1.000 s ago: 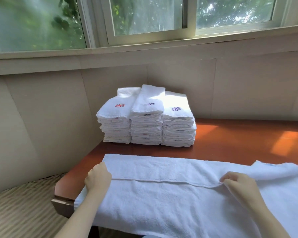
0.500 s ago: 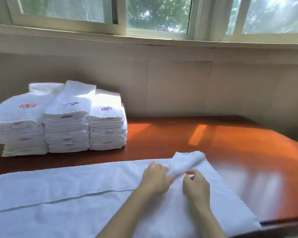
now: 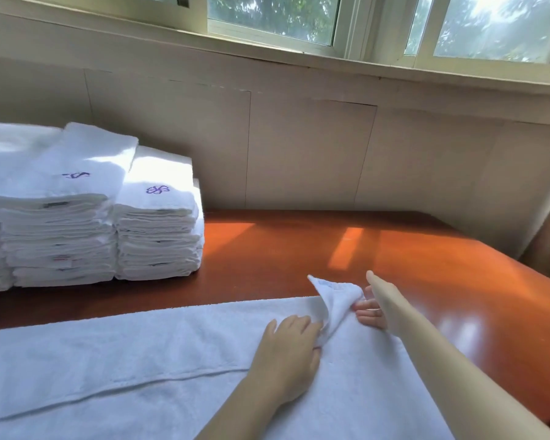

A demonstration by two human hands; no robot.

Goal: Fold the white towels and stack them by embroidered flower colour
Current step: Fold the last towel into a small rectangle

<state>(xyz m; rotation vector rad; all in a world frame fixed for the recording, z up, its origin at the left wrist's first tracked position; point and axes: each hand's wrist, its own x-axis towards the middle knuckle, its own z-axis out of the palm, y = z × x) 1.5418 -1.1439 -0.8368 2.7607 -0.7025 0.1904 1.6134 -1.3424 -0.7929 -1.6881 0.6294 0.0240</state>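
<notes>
A white towel [image 3: 115, 360] lies spread along the near edge of the wooden table [image 3: 394, 255], with one long fold line across it. Its far right corner [image 3: 334, 296] is lifted into a peak. My left hand [image 3: 291, 350] rests on the towel at the base of that peak, fingers bunching the cloth. My right hand [image 3: 373, 308] holds the raised corner from the right, palm turned up. Stacks of folded white towels [image 3: 108, 223] stand at the back left; two tops show purple embroidered flowers [image 3: 158, 189].
A beige panelled wall [image 3: 299, 154] runs behind the table, with a window sill [image 3: 331, 61] above it. The table's right edge [image 3: 546, 284] slants down towards me. Sun patches fall on the bare wood to the right of the stacks.
The view swung right, so the stacks moved to the left edge. Both hands went from the towel's fold line to its far right corner, and the right hand has lifted that corner.
</notes>
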